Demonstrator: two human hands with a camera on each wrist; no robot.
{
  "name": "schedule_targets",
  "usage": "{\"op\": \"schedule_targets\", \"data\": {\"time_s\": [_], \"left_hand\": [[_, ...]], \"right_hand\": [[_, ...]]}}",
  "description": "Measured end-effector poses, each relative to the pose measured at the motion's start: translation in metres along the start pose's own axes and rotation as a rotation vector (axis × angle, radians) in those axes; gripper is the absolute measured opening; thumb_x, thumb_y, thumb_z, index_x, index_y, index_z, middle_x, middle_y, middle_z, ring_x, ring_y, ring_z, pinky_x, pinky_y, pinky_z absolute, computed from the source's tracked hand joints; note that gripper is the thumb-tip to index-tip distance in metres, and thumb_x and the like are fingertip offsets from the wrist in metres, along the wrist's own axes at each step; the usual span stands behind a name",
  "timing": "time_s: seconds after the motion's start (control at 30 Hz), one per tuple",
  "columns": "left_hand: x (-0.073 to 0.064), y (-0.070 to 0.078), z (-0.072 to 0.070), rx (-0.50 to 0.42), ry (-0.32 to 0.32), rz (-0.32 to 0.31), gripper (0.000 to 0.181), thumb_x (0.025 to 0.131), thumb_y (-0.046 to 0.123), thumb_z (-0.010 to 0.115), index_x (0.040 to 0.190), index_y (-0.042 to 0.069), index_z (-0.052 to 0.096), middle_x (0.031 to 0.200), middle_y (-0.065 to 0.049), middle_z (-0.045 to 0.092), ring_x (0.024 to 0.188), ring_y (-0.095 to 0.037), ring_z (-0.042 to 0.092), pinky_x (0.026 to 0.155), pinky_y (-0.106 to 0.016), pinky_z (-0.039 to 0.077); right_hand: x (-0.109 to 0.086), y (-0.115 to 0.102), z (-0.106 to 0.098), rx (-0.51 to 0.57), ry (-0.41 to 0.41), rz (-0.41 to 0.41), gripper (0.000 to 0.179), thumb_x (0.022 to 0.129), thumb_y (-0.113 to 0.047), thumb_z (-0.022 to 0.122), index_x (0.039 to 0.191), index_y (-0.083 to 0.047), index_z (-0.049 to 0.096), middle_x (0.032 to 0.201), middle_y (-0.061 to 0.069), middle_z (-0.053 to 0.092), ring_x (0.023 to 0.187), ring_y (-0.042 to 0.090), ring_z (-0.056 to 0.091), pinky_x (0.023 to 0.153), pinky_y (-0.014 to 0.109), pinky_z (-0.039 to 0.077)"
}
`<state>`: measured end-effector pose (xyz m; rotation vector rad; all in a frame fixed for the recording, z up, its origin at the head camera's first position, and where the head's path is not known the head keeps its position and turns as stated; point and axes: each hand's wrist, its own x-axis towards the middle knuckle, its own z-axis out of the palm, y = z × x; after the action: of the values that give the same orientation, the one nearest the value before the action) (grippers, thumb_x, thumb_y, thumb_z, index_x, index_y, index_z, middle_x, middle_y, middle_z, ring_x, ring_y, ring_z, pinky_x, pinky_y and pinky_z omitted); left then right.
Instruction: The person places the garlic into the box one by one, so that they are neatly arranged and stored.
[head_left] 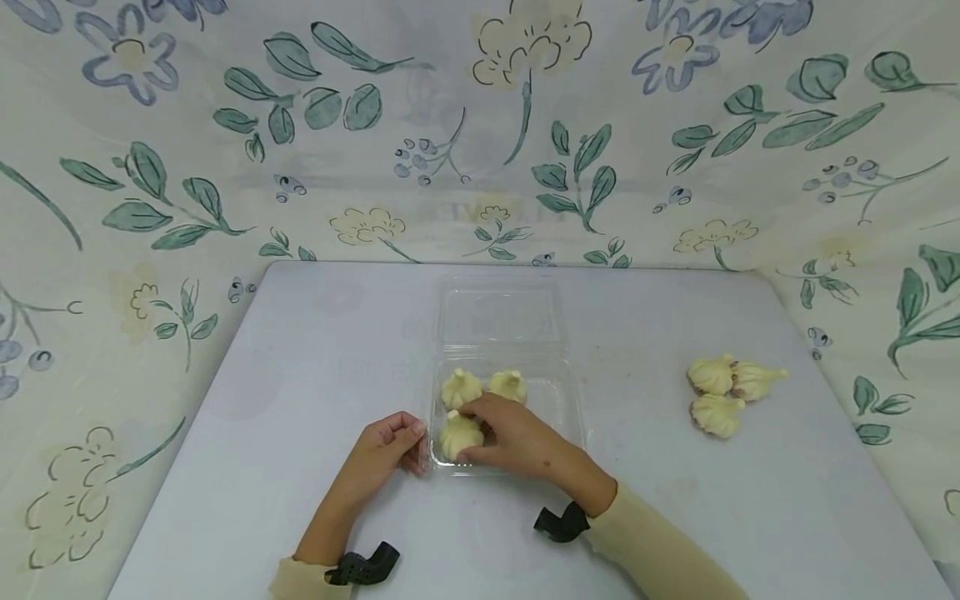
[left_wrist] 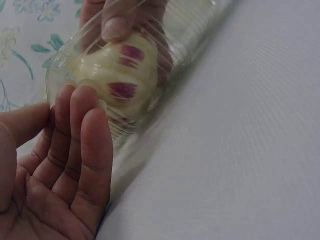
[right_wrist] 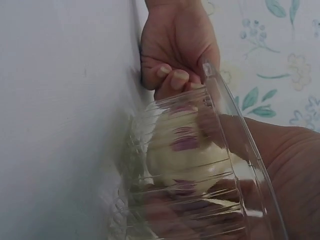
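A clear plastic clamshell container (head_left: 551,417) lies on the table with its lid (head_left: 498,317) folded back. My right hand (head_left: 525,437) reaches inside and grips a garlic bulb (head_left: 460,435) at the front left corner. Purple streaks on this garlic bulb (left_wrist: 122,90) show through the ribbed wall in both wrist views. Behind it sit two more, a back left bulb (head_left: 461,389) and another bulb (head_left: 509,384) partly covered by the right hand. At the container's left edge, my left hand (head_left: 386,450) pinches the rim between thumb and fingers.
Three garlic bulbs (head_left: 717,415) lie close together on the right of the white table (head_left: 645,533). A floral cloth (head_left: 450,167) hangs behind the table and along its sides. Each wrist wears a black band (head_left: 562,523).
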<state>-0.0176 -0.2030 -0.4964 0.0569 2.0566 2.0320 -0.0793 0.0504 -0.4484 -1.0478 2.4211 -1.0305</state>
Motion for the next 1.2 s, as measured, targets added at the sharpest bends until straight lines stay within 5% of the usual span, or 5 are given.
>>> {"op": "schedule_targets", "data": {"time_s": [0.33,1.2], "left_hand": [[0.0,-0.001,0.0,-0.004,-0.014,0.007,0.032,0.111,0.019,0.056,0.104,-0.011,0.059,0.081,-0.009,0.067,0.069,-0.017,0.067,0.066,-0.031,0.06],[0.0,-0.001,0.001,0.007,0.001,0.003,0.032,0.11,0.02,0.057,0.104,-0.011,0.059,0.08,-0.01,0.068,0.068,-0.018,0.068,0.066,-0.031,0.06]], "right_hand": [[-0.002,-0.004,-0.006,-0.028,-0.071,0.04,0.048,0.093,-0.017,0.081,0.136,-0.006,0.063,0.121,0.004,0.07,0.108,0.015,0.067,0.093,0.032,0.056],[-0.011,-0.001,-0.015,-0.038,-0.011,0.042,0.05,0.091,-0.022,0.085,0.134,-0.008,0.065,0.126,0.005,0.07,0.113,0.022,0.068,0.096,0.037,0.055]]}}
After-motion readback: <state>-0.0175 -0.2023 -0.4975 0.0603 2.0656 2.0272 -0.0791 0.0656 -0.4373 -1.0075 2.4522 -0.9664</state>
